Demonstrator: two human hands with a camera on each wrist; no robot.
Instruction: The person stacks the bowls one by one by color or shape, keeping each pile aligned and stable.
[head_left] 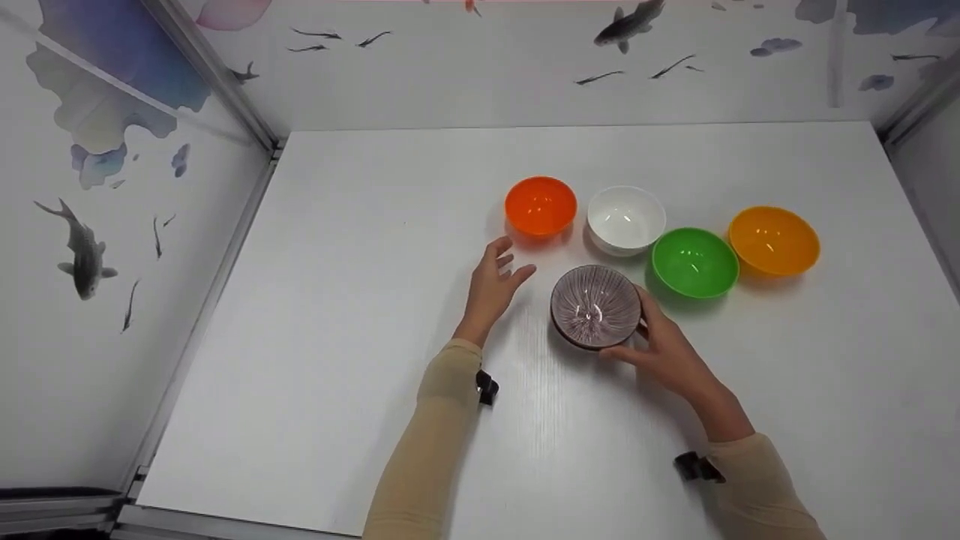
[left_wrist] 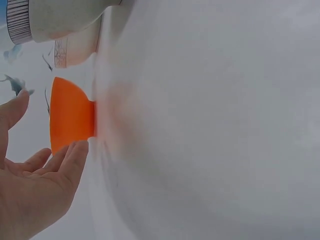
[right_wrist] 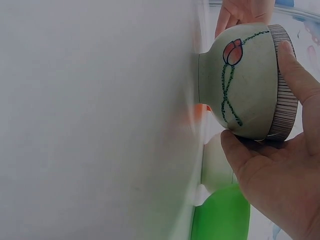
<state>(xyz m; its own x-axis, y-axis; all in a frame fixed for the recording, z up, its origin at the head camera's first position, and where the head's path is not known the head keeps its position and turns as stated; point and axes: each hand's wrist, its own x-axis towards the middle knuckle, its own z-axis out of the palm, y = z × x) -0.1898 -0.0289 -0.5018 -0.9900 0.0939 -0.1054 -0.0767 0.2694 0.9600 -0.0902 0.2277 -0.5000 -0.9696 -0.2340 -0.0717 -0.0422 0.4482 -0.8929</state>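
Observation:
My right hand (head_left: 667, 352) holds a ceramic bowl (head_left: 596, 306) by its right side, the thumb at the near edge and the fingers round the far right. Inside, the bowl is streaked purple-grey. The right wrist view shows its pale outside (right_wrist: 250, 85) with a painted tulip and a dark-striped band at the rim; its foot is down at the table. To the left, my left hand (head_left: 493, 289) is empty, fingers loosely bent and thumb apart. It is just short of an orange bowl (head_left: 541, 208), and its fingertips overlap that bowl (left_wrist: 70, 115) in the left wrist view.
Behind the ceramic bowl stands a white bowl (head_left: 626, 219). A green bowl (head_left: 694, 262) and a yellow-orange bowl (head_left: 774, 241) sit side by side at the right. The white table (head_left: 315, 315) meets patterned panels (head_left: 450, 75) at the back and left.

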